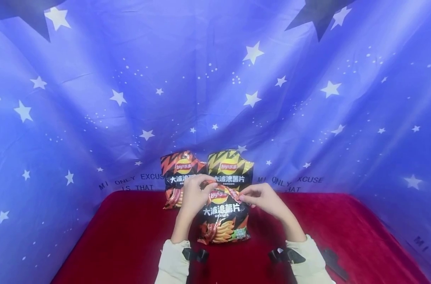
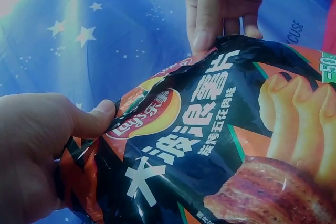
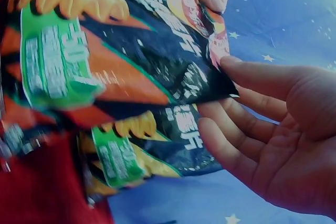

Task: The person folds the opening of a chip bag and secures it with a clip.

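Left grip (image 1: 195, 194), one: mine, pinching the top edge of the front bag at its left, thumb on the printed face.
Right grip (image 1: 264, 199), one: mine, pinching the same edge at the right corner, thumb in front and fingers behind.
Front bag (image 1: 220, 225), one: Lay's, black and red, label upright and facing me, top edge creased, between my two grips; whether its base touches the table (image 1: 130, 236), I cannot tell.
Red bag (image 1: 183, 165), one: upright behind and left of the front bag, partly covered by my left grip.
Yellow bag (image 1: 229, 165), one: upright beside the red bag, to its right, lower part hidden.
Table covering: red.
Backdrop (image 1: 183, 47), one: blue, printed with stars, behind all three bags.
Sleeves (image 1: 172, 260), two: pale, black straps (image 1: 288, 255) at the cuffs.
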{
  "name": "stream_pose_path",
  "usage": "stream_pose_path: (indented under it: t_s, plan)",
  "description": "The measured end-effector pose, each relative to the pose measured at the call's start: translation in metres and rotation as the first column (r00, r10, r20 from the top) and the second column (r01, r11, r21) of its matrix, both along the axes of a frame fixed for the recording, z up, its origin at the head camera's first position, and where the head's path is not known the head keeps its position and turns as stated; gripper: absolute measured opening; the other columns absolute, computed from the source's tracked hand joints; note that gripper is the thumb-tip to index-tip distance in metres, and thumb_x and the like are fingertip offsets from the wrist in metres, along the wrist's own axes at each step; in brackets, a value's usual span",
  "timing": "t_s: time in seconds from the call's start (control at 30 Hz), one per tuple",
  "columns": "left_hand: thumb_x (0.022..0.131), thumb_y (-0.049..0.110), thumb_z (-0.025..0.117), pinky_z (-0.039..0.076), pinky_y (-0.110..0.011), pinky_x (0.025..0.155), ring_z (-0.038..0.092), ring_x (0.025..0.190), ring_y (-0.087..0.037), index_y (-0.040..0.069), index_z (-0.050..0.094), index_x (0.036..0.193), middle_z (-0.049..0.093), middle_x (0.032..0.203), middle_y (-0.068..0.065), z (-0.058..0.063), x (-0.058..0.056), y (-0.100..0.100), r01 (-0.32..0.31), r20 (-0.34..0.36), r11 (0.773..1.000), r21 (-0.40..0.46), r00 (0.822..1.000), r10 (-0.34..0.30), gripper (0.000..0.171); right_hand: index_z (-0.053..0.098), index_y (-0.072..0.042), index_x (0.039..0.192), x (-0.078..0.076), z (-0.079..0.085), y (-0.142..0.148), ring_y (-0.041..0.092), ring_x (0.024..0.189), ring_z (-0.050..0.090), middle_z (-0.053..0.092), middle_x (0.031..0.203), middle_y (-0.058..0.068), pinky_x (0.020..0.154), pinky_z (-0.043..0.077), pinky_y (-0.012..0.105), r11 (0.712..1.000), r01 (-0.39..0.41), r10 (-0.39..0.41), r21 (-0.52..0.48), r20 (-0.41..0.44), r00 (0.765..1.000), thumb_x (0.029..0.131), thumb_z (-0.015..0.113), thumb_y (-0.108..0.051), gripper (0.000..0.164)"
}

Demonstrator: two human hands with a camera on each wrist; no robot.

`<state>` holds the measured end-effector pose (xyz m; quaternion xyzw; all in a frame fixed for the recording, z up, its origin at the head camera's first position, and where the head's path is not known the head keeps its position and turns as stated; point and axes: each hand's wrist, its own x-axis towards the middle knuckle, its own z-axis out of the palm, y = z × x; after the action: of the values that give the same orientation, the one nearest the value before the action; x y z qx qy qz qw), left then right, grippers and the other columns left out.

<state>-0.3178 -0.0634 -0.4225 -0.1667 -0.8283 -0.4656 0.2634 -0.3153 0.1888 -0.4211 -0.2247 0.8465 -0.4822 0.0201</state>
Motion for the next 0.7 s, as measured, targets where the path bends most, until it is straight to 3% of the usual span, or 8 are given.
stream_pose_path:
  t_s: [0.13,0.27,0.47,0.6,0.7]
  plan:
    - [0.084,0.015,0.082,0.040,-0.055,0.107,0.071,0.094,-0.030,0.006,0.079,0.097,0.079,0.097,-0.009,-0.001,-0.001,-0.002,0.007,-0.012,1.000,0.000,1.000,-0.007,0.016,0.077,-0.006,0.106,-0.004,0.012,0.007,0.012,0.069,0.067,0.077,0.090,0.007,0.061,0.058,0.030,0.990,-0.042,0.043,0.134,0.000,0.999,0.093,0.074,-0.026,0.024]
    - [0.084,0.013,0.082,0.043,-0.056,0.104,0.071,0.095,-0.031,0.005,0.079,0.096,0.079,0.096,-0.010,0.000,-0.002,-0.005,0.008,-0.042,1.000,-0.002,0.999,-0.008,0.015,0.077,-0.006,0.105,-0.009,0.024,0.012,0.010,0.065,0.064,0.074,0.081,0.000,0.060,0.057,0.030,0.958,-0.089,0.092,0.273,0.002,0.996,0.094,0.073,-0.025,0.022]
    - [0.084,0.013,0.082,0.043,-0.055,0.103,0.071,0.094,-0.030,0.007,0.079,0.096,0.079,0.096,-0.009,0.001,-0.002,-0.006,0.007,-0.036,1.000,-0.009,0.999,-0.008,0.014,0.076,-0.006,0.095,-0.010,0.029,0.027,0.003,0.065,0.062,0.073,0.077,-0.004,0.061,0.055,0.023,0.852,-0.175,0.201,0.493,0.001,0.980,0.088,0.077,-0.013,0.009]
    - [0.084,0.014,0.082,0.044,-0.054,0.103,0.071,0.095,-0.030,0.008,0.079,0.095,0.079,0.096,-0.009,0.000,-0.002,-0.004,0.010,-0.029,1.000,-0.013,1.000,-0.010,0.013,0.076,-0.008,0.085,-0.001,0.027,0.042,0.000,0.063,0.058,0.071,0.073,-0.007,0.060,0.051,0.019,0.770,-0.182,0.224,0.611,0.008,0.975,0.082,0.082,-0.010,0.007]
    - [0.085,0.014,0.082,0.044,-0.054,0.103,0.071,0.096,-0.031,0.006,0.079,0.097,0.079,0.096,-0.009,-0.001,-0.002,-0.002,0.018,-0.024,1.000,-0.013,1.000,-0.018,0.014,0.076,-0.007,0.080,0.009,0.022,0.054,-0.001,0.059,0.055,0.070,0.067,-0.007,0.057,0.050,0.019,0.731,-0.207,0.243,0.651,0.036,0.969,0.078,0.085,-0.008,0.009]
